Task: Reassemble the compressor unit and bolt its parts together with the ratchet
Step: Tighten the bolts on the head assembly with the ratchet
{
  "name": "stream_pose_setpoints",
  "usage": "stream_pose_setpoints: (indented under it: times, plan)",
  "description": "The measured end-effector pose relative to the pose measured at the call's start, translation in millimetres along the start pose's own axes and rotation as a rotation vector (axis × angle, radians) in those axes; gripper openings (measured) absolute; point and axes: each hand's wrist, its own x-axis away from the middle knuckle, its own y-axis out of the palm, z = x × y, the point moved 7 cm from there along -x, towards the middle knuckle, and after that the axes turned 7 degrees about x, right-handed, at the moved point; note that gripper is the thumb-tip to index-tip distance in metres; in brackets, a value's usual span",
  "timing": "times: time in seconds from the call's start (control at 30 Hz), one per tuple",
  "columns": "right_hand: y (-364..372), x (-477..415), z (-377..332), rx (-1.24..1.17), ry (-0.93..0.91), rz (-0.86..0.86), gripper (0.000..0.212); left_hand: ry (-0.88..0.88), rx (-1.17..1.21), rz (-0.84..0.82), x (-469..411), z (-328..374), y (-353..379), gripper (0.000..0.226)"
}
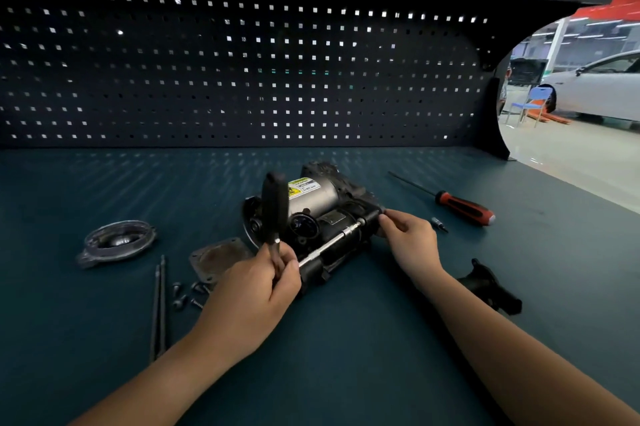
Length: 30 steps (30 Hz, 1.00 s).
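the compressor unit [318,214] lies on its side on the bench [346,363], and the job looks about midway. the left hand [256,283] is clenched round the ratchet [275,207] at the unit's near left corner, its extension bar [329,242] running along the unit's front. the right hand [408,235] pinches the unit's right end with curled fingertips; what it pinches i cannot tell.

not yet fitted, i judge:
- a round cover [117,242], far left of the unit
- a square plate [221,257], just left of it
- two long bolts [159,304] and loose screws [187,294], left of it and nearer
- a black bracket [488,287], right of it and nearer

a screwdriver [464,207] lies to the unit's right.

a yellow warning label [303,186] with a hazard triangle sits on top of the unit; its print is too small to read.
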Motion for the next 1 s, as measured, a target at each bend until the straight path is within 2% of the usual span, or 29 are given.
stream_pose_setpoints:
  times: [0.17, 0.47, 0.57, 0.73, 1.0]
  plan:
    - [-10, 16, 0, -0.007, -0.027, -0.013, 0.02, -0.131, 0.128, -0.048, 5, -14, 0, 0.014]
    - [-9, 34, -12, 0.023, -0.135, -0.08, 0.017, -0.206, 0.208, -0.082, 5, -20, 1, 0.018]
    - [-5, 37, -14, 0.052, -0.16, -0.122, 0.024, -0.176, 0.174, -0.051, 4, -16, -3, 0.019]
    - [-9, 34, -14, 0.163, -0.174, -0.047, 0.037, -0.074, 0.05, -0.01, 4, -5, -8, 0.011]
    - [-13, 36, -16, 0.182, -0.177, 0.009, 0.029, -0.046, 0.01, -0.04, 6, -1, -5, 0.015]
